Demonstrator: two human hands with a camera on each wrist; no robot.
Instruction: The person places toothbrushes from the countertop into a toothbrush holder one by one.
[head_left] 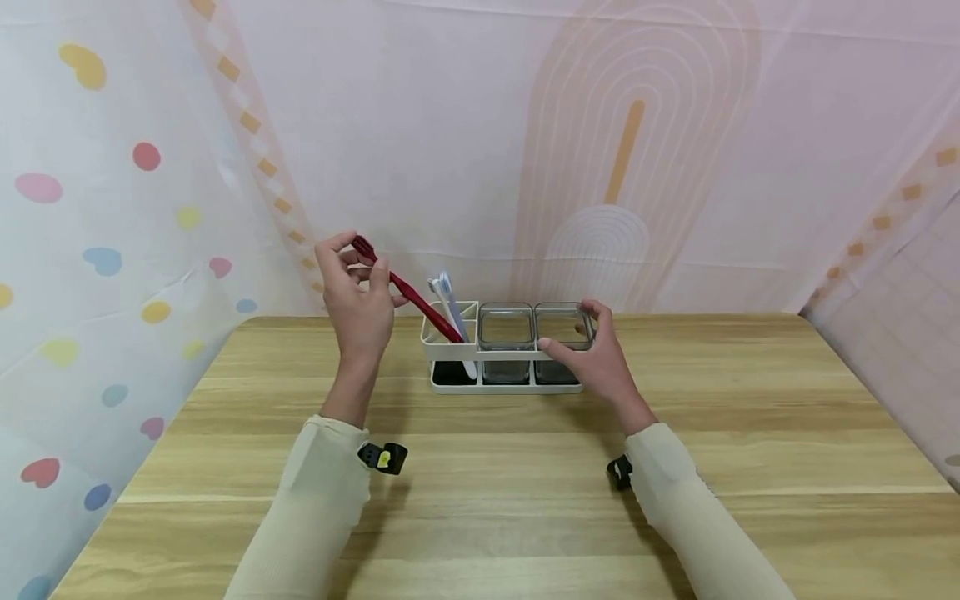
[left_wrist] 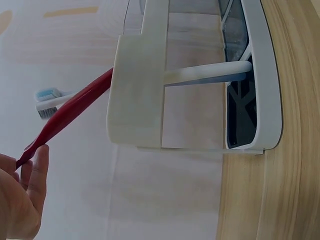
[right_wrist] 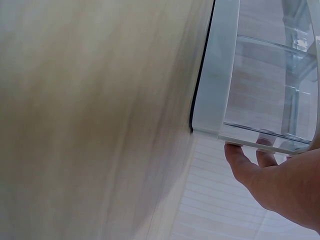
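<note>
Head view: left hand (head_left: 358, 300) pinches red toothbrush (head_left: 408, 292); right hand (head_left: 596, 360) grips holder (head_left: 450, 385).

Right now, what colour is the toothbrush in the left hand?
Red toothbrush, pinched by the left hand; the head view shows it best.

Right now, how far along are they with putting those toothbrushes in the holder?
Done: a white toothbrush already stands in the left compartment of the white holder. In hand: the left hand pinches the red toothbrush, whose lower end dips slanting into that compartment, while the right hand grips the holder's right end. Left: letting the red one go.
</note>
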